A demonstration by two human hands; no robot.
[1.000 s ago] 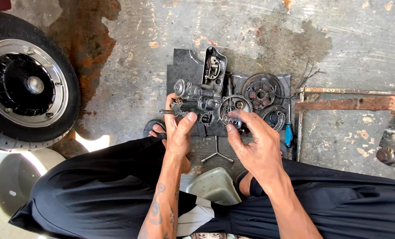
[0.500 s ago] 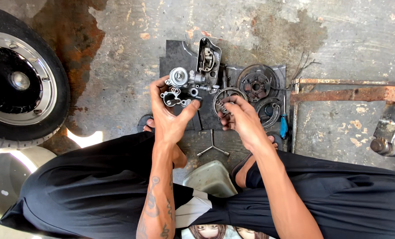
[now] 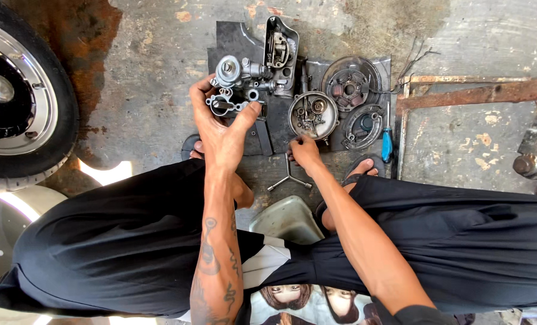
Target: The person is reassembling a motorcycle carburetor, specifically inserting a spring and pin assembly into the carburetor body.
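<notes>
A grey metal engine part (image 3: pixel 235 90), with a round cap at its upper end and small holes along its lower edge, is held above the dark mat (image 3: pixel 232 39) that lies on the concrete floor (image 3: pixel 461 36). The left hand (image 3: pixel 217 123) is clamped on this part, with the thumb on the right side and the fingers curled around the left side. Just beside it on the right lies a round metal plate with small gears (image 3: pixel 312 114). The right hand (image 3: pixel 304 153) is below this plate, its fingers closed together at the lower edge of the plate; if they pinch something small, I cannot tell. Further right on the mat there are a dark round drum part (image 3: pixel 349 84) and a brake plate (image 3: pixel 362 126), and above there is an oblong metal cover (image 3: pixel 280 48). A screwdriver with blue handle (image 3: pixel 387 141) lies at the right edge of the mat. A three-arm wrench (image 3: pixel 288 177) lies on the floor near the right hand. On the far left stands a wheel with black tyre (image 3: pixel 16 102), and on the right is a rusty metal frame (image 3: pixel 479 90)
</notes>
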